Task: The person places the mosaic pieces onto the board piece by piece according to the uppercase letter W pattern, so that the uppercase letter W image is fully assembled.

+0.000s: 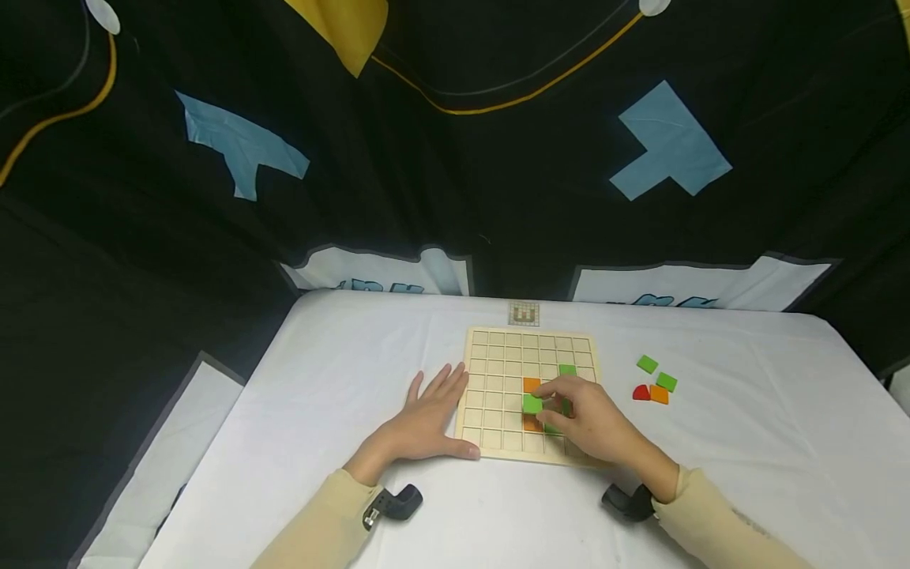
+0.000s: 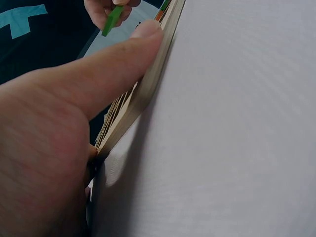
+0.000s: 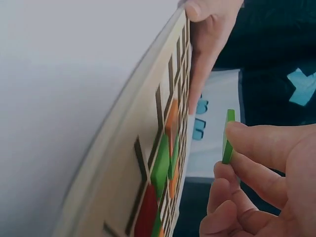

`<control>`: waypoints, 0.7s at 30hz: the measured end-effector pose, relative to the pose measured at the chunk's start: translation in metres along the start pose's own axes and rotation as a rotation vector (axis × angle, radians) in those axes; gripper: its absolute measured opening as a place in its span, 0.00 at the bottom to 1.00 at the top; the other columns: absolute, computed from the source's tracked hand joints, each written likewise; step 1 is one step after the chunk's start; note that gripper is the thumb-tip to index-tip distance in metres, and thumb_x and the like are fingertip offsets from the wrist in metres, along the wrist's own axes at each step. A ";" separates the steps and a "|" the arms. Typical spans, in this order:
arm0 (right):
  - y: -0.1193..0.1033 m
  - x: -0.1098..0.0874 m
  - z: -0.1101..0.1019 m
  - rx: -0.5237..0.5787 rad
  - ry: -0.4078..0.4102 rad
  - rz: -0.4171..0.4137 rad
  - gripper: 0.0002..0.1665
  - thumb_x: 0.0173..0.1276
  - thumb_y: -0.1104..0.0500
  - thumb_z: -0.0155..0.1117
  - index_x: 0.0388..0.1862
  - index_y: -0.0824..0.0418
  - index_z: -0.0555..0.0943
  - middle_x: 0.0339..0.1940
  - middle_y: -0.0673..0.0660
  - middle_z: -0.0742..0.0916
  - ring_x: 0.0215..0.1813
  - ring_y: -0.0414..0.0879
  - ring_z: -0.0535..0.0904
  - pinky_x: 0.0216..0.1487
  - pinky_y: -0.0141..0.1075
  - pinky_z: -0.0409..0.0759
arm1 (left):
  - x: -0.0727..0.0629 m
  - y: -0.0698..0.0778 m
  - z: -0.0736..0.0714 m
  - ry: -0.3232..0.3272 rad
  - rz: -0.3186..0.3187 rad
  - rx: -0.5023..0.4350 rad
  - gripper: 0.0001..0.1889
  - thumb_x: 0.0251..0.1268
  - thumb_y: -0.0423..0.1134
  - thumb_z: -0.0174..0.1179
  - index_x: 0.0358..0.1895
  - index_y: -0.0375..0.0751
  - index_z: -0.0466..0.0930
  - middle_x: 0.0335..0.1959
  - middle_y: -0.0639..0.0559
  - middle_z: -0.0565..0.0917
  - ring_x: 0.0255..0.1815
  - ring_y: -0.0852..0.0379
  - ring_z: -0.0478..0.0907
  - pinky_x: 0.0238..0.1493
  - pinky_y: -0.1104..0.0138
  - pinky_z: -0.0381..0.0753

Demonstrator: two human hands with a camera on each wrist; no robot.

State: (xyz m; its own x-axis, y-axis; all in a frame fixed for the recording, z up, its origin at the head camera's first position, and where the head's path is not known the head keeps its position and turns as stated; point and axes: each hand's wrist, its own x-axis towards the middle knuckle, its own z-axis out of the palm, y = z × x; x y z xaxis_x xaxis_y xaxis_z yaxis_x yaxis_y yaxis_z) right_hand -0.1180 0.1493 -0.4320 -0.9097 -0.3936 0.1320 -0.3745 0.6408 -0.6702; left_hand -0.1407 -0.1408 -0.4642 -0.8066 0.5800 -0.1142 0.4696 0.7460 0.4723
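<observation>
A light wooden grid board (image 1: 490, 403) lies on the white table. My right hand (image 1: 593, 419) pinches a green square tile (image 1: 532, 404) between thumb and fingertips; in the right wrist view this tile (image 3: 228, 137) is raised off the board. Below it on the grid sit an orange tile (image 1: 531, 385), another orange tile (image 1: 532, 423) and a green tile (image 1: 567, 370). A red tile (image 3: 145, 212) also shows on the board, hidden by my hand in the head view. My left hand (image 1: 426, 427) rests with fingers spread along the board's left edge, thumb at the near left corner.
Right of the board lie loose pieces: a green tile (image 1: 647, 363), a second green tile (image 1: 667, 382), an orange tile (image 1: 659, 394) and a red rounded piece (image 1: 641, 393). A small printed grid card (image 1: 524, 314) lies behind the board. Dark patterned cloth (image 1: 455, 182) hangs beyond the table.
</observation>
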 end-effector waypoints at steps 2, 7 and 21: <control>-0.003 0.001 0.003 -0.006 -0.004 0.003 0.15 0.63 0.62 0.74 0.49 0.58 0.86 0.41 0.47 0.85 0.36 0.42 0.75 0.34 0.32 0.75 | 0.000 -0.001 0.000 0.004 0.003 0.001 0.65 0.51 0.73 0.66 0.81 0.36 0.43 0.83 0.46 0.42 0.83 0.47 0.34 0.76 0.41 0.28; -0.009 0.003 0.011 -0.043 -0.021 0.021 0.15 0.62 0.61 0.76 0.49 0.56 0.87 0.39 0.45 0.84 0.38 0.42 0.75 0.39 0.35 0.76 | 0.000 -0.001 0.001 0.003 0.004 -0.005 0.64 0.52 0.73 0.65 0.81 0.36 0.44 0.83 0.46 0.42 0.83 0.46 0.34 0.75 0.40 0.27; -0.011 0.009 0.026 -0.111 -0.050 0.001 0.13 0.62 0.61 0.75 0.46 0.58 0.88 0.39 0.46 0.85 0.37 0.40 0.75 0.40 0.34 0.77 | -0.001 0.000 0.000 0.014 0.017 -0.010 0.64 0.52 0.72 0.66 0.81 0.36 0.44 0.83 0.45 0.43 0.83 0.45 0.35 0.75 0.39 0.28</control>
State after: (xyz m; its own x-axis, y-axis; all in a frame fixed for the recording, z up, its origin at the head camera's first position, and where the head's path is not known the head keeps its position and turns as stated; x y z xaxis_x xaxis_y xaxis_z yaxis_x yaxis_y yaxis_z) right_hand -0.1173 0.1219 -0.4423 -0.9009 -0.4240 0.0930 -0.3939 0.7087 -0.5852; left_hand -0.1400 -0.1411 -0.4637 -0.8034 0.5880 -0.0940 0.4799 0.7328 0.4824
